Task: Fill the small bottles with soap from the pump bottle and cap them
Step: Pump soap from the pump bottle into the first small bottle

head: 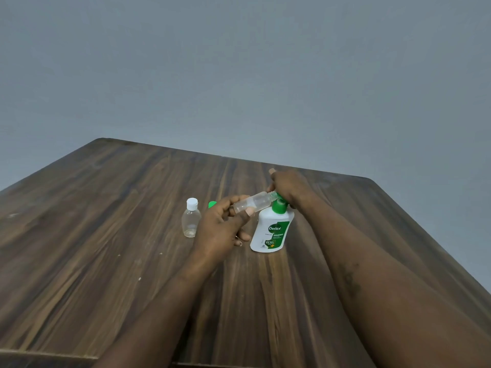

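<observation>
While my dark wood-grain table [106, 235] runs far to a plain grey wall [239, 62], I count two small clear bottles, one Dettol pump bottle [271, 232] and one green cap [212, 204]. The white-capped bottle [191, 221] stands left. My left hand [223, 227] pinches the uncapped bottle [255, 201], tilted with its mouth at the nozzle. My right hand [287, 187] curls over the pump head.

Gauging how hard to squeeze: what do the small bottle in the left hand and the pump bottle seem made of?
The small bottle looks like clear plastic, glossy: you can see through its wall. The pump bottle looks like opaque white plastic, smooth with a soft sheen and a printed green label; its pump head looks like green plastic.
</observation>
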Available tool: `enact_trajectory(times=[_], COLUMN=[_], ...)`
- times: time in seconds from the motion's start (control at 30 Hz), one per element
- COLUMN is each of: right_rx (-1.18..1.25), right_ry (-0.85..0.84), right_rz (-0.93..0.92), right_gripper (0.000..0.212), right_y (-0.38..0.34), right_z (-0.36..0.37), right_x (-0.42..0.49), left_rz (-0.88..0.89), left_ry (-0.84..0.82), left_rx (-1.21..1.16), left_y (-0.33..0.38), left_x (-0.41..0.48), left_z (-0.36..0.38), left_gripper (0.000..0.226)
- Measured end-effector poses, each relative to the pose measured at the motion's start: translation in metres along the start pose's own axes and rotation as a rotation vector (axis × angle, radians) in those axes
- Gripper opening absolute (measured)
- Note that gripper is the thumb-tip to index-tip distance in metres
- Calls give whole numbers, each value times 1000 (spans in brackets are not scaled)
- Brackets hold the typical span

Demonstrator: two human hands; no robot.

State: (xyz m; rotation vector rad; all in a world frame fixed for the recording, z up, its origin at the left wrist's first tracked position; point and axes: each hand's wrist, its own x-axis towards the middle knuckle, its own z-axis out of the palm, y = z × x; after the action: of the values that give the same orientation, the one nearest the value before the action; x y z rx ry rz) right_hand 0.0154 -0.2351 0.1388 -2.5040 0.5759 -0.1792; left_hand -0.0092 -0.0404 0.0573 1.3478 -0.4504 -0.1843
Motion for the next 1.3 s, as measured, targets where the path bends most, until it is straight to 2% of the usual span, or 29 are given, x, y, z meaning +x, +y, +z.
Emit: enact_trajectory(times=[0.1,0.2,0.33,0.43,0.53,0.63,0.7,0.87,0.97,1.3], right_rx=[-131,-237,-233,-175,-267,-371,-358,-331,-377,-419], right_ry=[-34,7,55,10,-38,-36,-1,39,7,64], right_rz=[8,-41,-66,-69,-73,-90,-82,-120,-157,-169], right_gripper=[57,66,68,56,52,54,58,60,59,61], right_y=[-2,1,-4,-2,4,6,4,-6,1,17], right_z=[5,1,-11,-8,5,12,7,-13,-5,12], right_x=[6,10,15,14,16,22,21,19,28,31], left_rz=[-16,-22,-38,-82,-128,-162,-169,-174,-184,-191], left_ry=[-4,-34,-52,-58,-50,-39,-47,-49,-32,29], left_rx=[8,7,0,-37,-60,-67,-57,-64,-93,-77], left_y=[1,7,17,18,14,11,10,14,13,7], left_x=[-4,-7,0,3,3,-1,-3,-2,0,-3], left_z=[0,1,1,1,0,0,1,7,6,4], left_gripper=[24,25,29,36,43,38,39,56,63,56])
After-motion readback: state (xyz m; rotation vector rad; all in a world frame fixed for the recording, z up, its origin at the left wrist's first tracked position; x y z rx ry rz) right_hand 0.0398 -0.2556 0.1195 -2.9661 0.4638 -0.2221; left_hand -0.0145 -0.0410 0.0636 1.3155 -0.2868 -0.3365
